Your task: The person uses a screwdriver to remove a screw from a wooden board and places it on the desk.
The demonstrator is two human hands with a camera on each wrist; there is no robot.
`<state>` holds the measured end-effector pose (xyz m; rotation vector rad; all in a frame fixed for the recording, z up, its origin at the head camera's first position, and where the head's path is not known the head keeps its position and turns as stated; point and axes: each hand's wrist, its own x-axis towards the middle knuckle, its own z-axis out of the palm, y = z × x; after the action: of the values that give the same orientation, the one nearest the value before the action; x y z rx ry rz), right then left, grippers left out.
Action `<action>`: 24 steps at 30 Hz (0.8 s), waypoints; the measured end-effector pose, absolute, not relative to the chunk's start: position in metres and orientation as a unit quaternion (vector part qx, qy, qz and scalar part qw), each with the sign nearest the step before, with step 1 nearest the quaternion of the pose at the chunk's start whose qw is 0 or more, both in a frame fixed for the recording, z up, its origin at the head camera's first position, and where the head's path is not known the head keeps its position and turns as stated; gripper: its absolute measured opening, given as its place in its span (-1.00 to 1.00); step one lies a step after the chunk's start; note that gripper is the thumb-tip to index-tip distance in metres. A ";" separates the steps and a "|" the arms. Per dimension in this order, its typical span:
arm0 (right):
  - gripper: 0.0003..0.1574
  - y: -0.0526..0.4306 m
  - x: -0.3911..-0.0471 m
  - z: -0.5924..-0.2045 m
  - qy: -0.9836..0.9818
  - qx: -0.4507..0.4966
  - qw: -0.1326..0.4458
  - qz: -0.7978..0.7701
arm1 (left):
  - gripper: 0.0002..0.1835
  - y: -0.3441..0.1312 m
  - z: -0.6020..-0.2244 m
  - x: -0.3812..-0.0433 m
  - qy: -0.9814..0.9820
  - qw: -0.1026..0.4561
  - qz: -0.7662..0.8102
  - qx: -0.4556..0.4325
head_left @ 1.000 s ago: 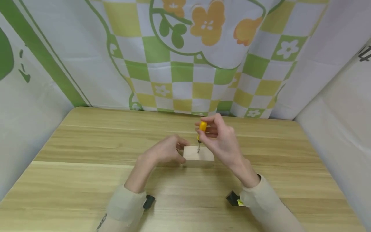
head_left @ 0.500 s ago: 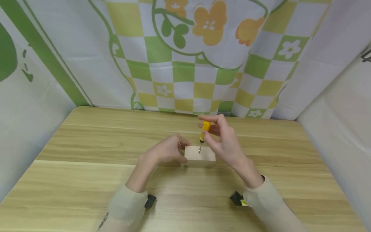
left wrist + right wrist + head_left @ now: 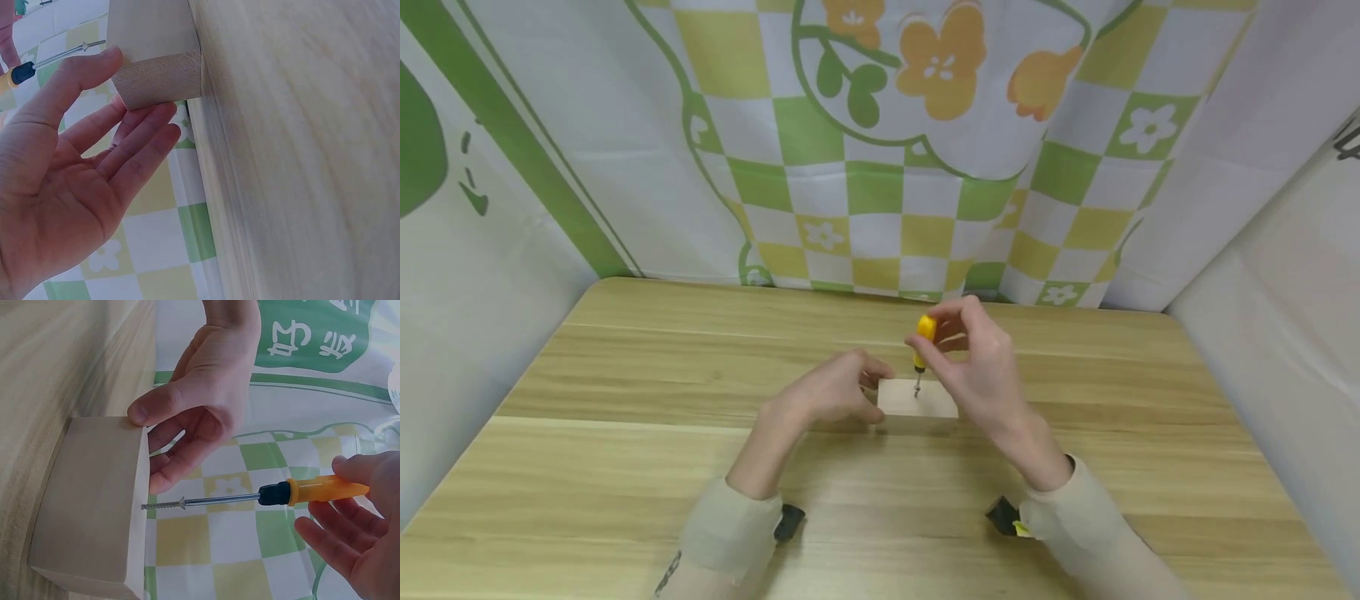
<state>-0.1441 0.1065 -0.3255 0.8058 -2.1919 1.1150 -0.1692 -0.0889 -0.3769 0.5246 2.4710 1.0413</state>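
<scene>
A pale wooden block (image 3: 934, 403) lies on the wooden table. My left hand (image 3: 827, 390) holds its left end, thumb on the near side and fingers on the far side; the left wrist view shows the thumb and fingertips pinching the block (image 3: 159, 78). A yellow-handled screwdriver (image 3: 325, 489) is pinched between the thumb and fingers of my right hand (image 3: 981, 354). Its shaft points down, tip set in the head of a screw (image 3: 164, 505). The screw stands in the block's upper face, with much of its thread showing above the wood.
A checked green, yellow and white curtain (image 3: 872, 187) hangs right behind the table's (image 3: 625, 358) far edge. White cloth walls (image 3: 1292, 275) close off both sides. Dark wrist-worn pieces (image 3: 790, 522) stick out beside both sleeves.
Half a second ago my right fingers were spread more loosely and the screwdriver leaned further right. Now they close round the handle, which stands more upright. The left hand and block keep their places.
</scene>
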 end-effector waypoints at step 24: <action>-0.69 0.114 -0.142 -0.320 -0.780 0.312 0.158 0.518 | -0.40 -0.089 -0.378 -0.170 0.881 0.207 0.384 0.181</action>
<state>-0.1421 0.1136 -0.3198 0.8929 -2.2313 1.4816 -0.1704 -0.0888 -0.3776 0.5054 2.4546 1.0692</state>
